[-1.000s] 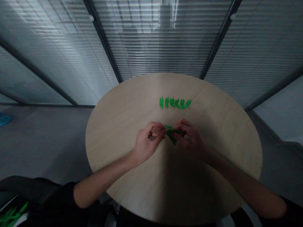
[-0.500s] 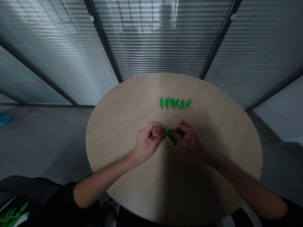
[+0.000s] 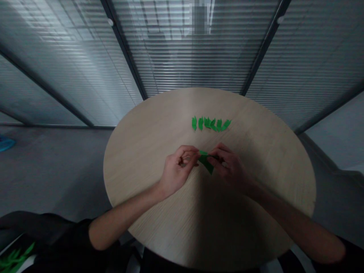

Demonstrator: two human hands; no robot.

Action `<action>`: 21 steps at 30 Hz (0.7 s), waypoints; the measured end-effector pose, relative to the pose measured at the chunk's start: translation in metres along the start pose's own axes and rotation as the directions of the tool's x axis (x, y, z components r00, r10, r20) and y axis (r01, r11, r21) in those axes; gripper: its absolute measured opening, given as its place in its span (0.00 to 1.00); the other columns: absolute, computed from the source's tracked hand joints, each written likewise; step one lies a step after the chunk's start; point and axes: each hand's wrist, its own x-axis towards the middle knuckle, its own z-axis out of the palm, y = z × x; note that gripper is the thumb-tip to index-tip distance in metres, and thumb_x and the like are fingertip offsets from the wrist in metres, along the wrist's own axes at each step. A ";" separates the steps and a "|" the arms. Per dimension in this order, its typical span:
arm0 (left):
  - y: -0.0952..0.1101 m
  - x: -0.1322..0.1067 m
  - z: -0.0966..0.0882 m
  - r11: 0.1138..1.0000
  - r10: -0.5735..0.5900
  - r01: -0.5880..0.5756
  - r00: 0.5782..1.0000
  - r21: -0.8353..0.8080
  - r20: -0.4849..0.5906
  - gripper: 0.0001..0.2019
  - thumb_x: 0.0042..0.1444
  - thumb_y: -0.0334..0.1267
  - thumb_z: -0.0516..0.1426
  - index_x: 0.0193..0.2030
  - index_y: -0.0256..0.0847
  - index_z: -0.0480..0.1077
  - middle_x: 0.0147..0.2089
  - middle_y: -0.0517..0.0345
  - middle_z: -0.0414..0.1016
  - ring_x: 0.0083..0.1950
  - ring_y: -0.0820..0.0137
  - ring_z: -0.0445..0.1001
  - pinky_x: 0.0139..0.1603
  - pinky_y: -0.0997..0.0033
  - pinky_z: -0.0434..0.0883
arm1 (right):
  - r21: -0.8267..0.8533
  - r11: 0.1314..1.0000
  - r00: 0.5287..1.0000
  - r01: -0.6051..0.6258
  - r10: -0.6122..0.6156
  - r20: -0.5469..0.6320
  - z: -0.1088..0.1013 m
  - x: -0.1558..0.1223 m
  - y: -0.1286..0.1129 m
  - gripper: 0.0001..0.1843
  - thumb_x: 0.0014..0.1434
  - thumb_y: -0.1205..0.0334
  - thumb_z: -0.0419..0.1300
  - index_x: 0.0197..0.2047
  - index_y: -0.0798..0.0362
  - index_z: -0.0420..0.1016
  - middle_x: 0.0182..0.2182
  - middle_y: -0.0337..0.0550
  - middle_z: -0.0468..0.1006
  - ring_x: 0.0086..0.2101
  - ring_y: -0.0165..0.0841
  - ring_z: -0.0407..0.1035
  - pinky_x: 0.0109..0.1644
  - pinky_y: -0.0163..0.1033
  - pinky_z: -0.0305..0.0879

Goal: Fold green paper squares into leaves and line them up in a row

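A small green folded paper piece [image 3: 205,160] is pinched between both my hands above the middle of the round wooden table [image 3: 148,144]. My left hand [image 3: 176,171] grips its left end with curled fingers. My right hand [image 3: 229,167] holds the right end between thumb and fingertips. Just beyond them, a row of several finished green folded paper pieces [image 3: 210,124] lies on the tabletop.
Glass walls with closed blinds [image 3: 187,49] stand behind the table. More green paper pieces [image 3: 14,258] lie at the lower left corner, off the table. A blue object [image 3: 5,143] sits at the far left on the floor.
The hands have come slightly closer together and the green piece looks more folded and compact. The row of pieces has not moved.
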 end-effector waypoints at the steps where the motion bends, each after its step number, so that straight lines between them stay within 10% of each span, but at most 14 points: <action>1: -0.001 0.000 -0.001 1.000 -0.003 0.003 1.000 0.014 0.010 0.10 0.64 0.41 0.65 0.48 0.40 0.75 0.37 0.57 0.84 0.32 0.74 0.82 0.34 0.78 0.81 | -0.002 1.000 1.000 0.001 -0.001 0.007 0.000 0.000 0.000 0.10 0.70 0.62 0.59 0.35 0.51 0.76 0.34 0.39 0.68 0.32 0.31 0.66 0.33 0.37 0.63; 21: 0.002 0.000 -0.001 0.987 0.005 -0.009 1.000 0.163 0.023 0.09 0.59 0.36 0.66 0.44 0.40 0.73 0.41 0.55 0.83 0.28 0.76 0.79 0.26 0.81 0.74 | -0.053 0.996 0.998 0.066 -0.065 0.014 0.001 0.000 0.003 0.12 0.72 0.59 0.57 0.37 0.51 0.76 0.35 0.41 0.71 0.34 0.32 0.69 0.40 0.40 0.68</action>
